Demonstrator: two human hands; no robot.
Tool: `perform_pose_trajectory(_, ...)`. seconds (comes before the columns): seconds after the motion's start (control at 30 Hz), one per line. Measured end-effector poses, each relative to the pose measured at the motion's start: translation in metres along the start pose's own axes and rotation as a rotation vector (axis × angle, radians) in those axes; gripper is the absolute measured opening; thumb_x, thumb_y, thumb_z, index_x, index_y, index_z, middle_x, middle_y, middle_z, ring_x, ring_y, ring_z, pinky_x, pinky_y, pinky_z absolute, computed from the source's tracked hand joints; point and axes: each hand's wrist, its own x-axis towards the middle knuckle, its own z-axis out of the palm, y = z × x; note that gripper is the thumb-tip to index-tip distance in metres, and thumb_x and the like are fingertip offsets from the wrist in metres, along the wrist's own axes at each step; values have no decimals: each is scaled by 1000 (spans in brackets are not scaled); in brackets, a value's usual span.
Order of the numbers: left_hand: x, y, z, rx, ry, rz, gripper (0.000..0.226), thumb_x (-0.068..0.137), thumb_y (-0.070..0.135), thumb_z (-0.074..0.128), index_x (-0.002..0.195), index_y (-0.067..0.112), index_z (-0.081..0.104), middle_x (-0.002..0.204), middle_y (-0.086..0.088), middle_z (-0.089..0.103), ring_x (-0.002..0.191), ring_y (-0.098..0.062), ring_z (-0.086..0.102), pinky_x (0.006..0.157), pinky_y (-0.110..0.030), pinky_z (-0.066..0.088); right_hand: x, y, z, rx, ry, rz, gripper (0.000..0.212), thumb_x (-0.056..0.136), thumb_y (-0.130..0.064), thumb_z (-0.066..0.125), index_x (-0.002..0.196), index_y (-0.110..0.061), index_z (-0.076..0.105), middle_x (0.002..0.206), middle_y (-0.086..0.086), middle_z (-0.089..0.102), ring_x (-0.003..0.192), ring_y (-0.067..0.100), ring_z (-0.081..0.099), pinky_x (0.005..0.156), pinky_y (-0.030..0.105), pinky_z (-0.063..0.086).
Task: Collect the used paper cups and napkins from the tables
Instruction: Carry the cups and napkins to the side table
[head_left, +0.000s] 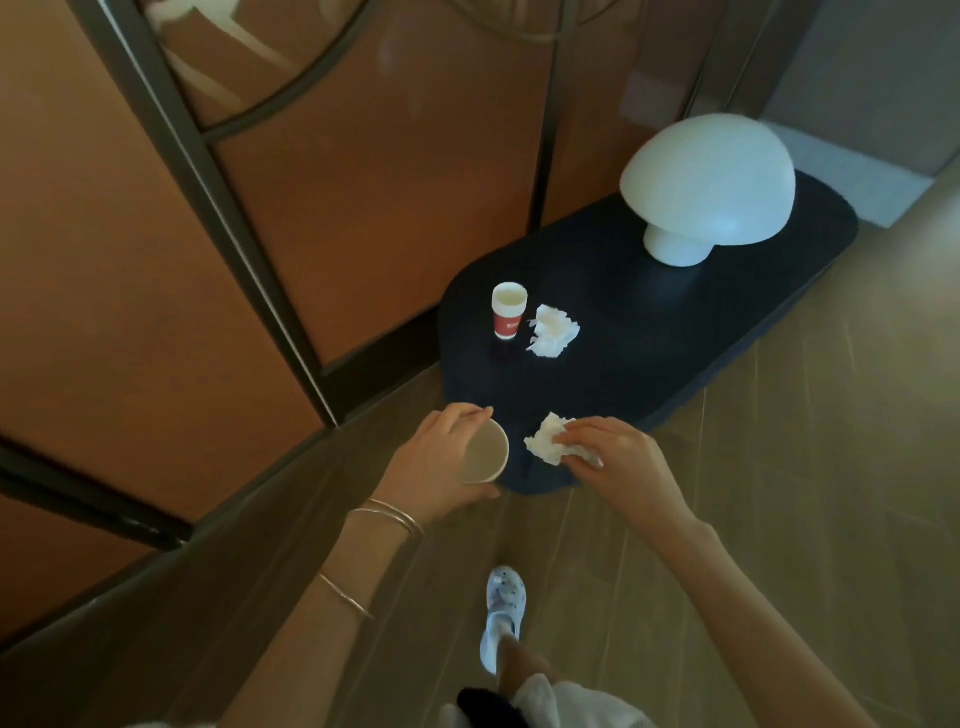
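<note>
Head view, looking down on a low dark table.

Item 1: held cup (485, 458), paper, pale inside, with no contents visible. It is gripped by the left hand (439, 465), with the fingers curled over the far rim and the thumb under the near side. The cup is tilted, its mouth turned up towards the camera, at the near left corner of the table (649, 364).

Item 2: held napkin (544, 445), white and crumpled. It is pinched between the fingers and thumb of the right hand (621, 457), over the near end of the table and just beside the held cup. Whether it touches the tabletop cannot be told.

Item 3: red cup (509, 310), red band with a white rim, standing upright on the tabletop further in, with neither hand on it.

Item 4: loose napkin (554, 332), white and crumpled, lying on the tabletop just right of the red cup. Contact between the two cannot be confirmed.

Surroundings: a white mushroom-shaped lamp (709, 182) stands at the far end of the table, well apart from the cups. Thin bangles (389, 517) sit on the left wrist and forearm. A pale shoe (504, 603) rests on the wood-plank floor (779, 493) below the arms. An orange panelled screen (337, 208) with a dark frame runs along the left side, behind the table.
</note>
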Motion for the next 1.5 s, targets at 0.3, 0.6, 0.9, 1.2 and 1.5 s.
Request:
perform_pose_trajectory(0.3, 149, -18, -20, -40, 71, -5, 88, 62, 43, 80, 136, 27, 35, 133, 10, 38, 117, -10, 37, 91, -33, 45, 141, 61, -19, 4, 6, -27, 23, 71, -3, 75, 91, -14, 74, 99, 2, 72, 91, 23, 66, 75, 42, 55)
perform_pose_trajectory(0.6, 238, -54, -21, -26, -12, -15, 88, 61, 41, 81, 136, 27, 35, 135, 10, 36, 117, -9, 35, 89, -25, 37, 227, 97, -6, 15, -44, 14, 23, 74, -5, 73, 95, -14, 72, 102, 2, 70, 94, 21, 64, 80, 32, 50)
perform_pose_trajectory(0.9, 338, -97, -35, -58, -77, 35, 92, 65, 36, 80, 140, 30, 28, 138, 14, 30, 123, -7, 30, 91, -25, 35, 301, 138, 15, -45, -49, 166, 23, 77, -10, 72, 98, -18, 72, 105, -3, 69, 93, 17, 63, 77, 35, 53)
perform_pose_trajectory(1.2, 402, -121, -14, -96, -176, 109, 90, 69, 35, 78, 142, 25, 26, 142, 8, 30, 127, -11, 29, 96, -32, 39, 341, 167, 48, -99, -147, 336, 18, 84, -14, 65, 99, -19, 72, 104, -5, 69, 94, 16, 61, 75, 29, 50)
perform_pose_trajectory(1.5, 435, -147, 40, -28, -252, 103, 89, 70, 35, 77, 142, 26, 25, 142, 8, 28, 129, -12, 27, 93, -32, 44, 351, 208, 85, -77, -194, 421, 19, 86, -11, 62, 100, -18, 72, 108, -6, 68, 97, 15, 61, 77, 30, 50)
